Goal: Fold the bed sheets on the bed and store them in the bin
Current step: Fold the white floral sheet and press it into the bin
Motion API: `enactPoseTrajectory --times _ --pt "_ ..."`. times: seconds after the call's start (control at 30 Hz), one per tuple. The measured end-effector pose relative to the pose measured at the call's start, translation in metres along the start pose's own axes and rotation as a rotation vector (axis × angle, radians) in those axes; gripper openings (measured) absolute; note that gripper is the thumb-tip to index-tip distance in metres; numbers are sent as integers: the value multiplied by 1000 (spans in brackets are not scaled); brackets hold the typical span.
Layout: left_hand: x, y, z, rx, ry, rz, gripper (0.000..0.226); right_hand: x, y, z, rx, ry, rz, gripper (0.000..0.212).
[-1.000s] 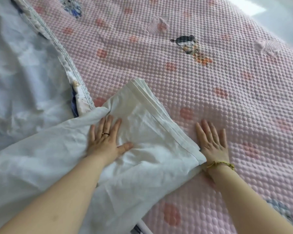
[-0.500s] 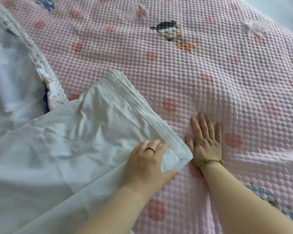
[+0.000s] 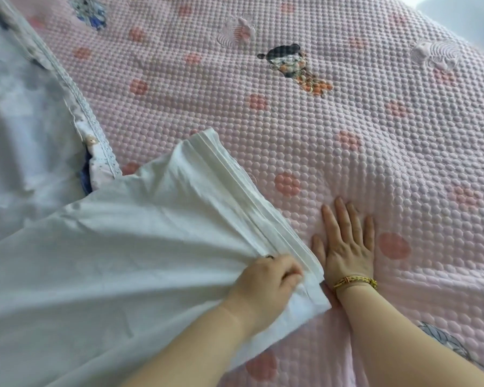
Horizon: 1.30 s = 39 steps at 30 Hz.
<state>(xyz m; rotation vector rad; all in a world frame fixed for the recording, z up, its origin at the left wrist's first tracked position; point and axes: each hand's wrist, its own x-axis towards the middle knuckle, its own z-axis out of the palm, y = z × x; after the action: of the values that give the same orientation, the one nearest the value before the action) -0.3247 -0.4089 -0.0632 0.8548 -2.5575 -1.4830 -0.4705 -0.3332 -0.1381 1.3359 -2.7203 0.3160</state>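
L hand [image 3: 266,283], bottom centre: fingers curled, gripping the white sheet [image 3: 151,233] just inside its stacked hem edge; ring [image 3: 270,256] on one finger. R hand [image 3: 347,247] lies flat, fingers straight, holding nothing, pressed on the pink quilted bed cover [image 3: 347,113] just beside the hem's near corner; bracelet [image 3: 355,282] at the wrist. Sheet is folded in layers & spreads left, hem running diagonally up-left. Right of & beyond the hem: wide stretch of cover w/ coral dots, cartoon girl print [image 3: 294,68] farther off. Far left: pale duvet [image 3: 25,107] w/ lace trim & button [image 3: 91,140], sheet overlapping its edge. Top right corner: pale strip past the bed edge, too blurred to tell.
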Motion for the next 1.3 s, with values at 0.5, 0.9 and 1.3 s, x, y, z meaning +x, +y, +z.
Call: enactPoseTrajectory --times 0.5,0.9,1.3 --pt "54 -87 -90 783 167 -379 66 1 -1 1 -6 -36 5 54" --pt "-108 -91 -104 691 374 -274 61 0 -9 -13 35 -189 81 79" --pt "-277 -117 -83 626 291 -274 71 -31 -53 -101 973 -272 738 28"
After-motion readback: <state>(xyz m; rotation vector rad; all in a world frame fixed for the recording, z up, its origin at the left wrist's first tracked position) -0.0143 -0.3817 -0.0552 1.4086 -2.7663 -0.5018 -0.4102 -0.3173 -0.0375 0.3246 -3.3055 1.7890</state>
